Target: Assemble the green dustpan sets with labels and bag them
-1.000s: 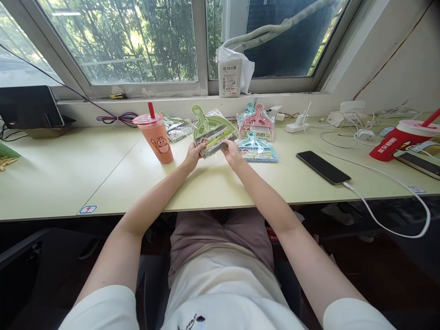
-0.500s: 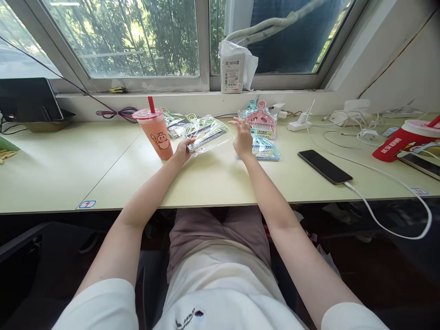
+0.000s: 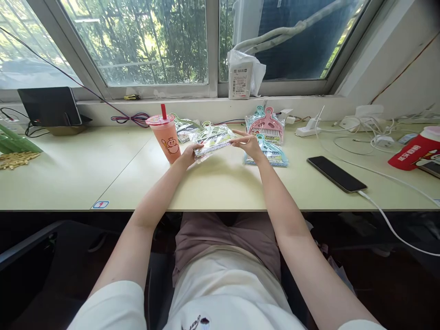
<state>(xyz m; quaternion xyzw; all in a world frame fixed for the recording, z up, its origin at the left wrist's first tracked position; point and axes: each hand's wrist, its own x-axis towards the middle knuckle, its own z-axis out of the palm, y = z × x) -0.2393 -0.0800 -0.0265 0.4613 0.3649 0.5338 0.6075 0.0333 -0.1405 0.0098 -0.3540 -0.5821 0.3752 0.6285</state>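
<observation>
Over the table, a green mini dustpan and brush set (image 3: 215, 139) in clear plastic wrap is held between both hands. My left hand (image 3: 190, 154) is closed on its left end. At the right end, my right hand (image 3: 249, 144) pinches the wrapper's edge with thumb and fingers. Another green wrapped set (image 3: 184, 128) lies behind, partly covered by the held one. To the right, just past my right hand, a blue wrapped set (image 3: 271, 155) lies in front of a pink set (image 3: 267, 124), both bagged. A blue handle shows behind the pink one.
An orange drink cup (image 3: 167, 140) with a red straw stands close beside my left hand. A phone (image 3: 336, 173) on a white cable lies to the right, near a power strip (image 3: 307, 130) and a red cup (image 3: 410, 151). A tablet (image 3: 50, 106) stands at the left.
My right hand has come left and now grips the right end of the wrapped green set. That set has tipped, its edge turning toward me. The camera view has shifted slightly left.
</observation>
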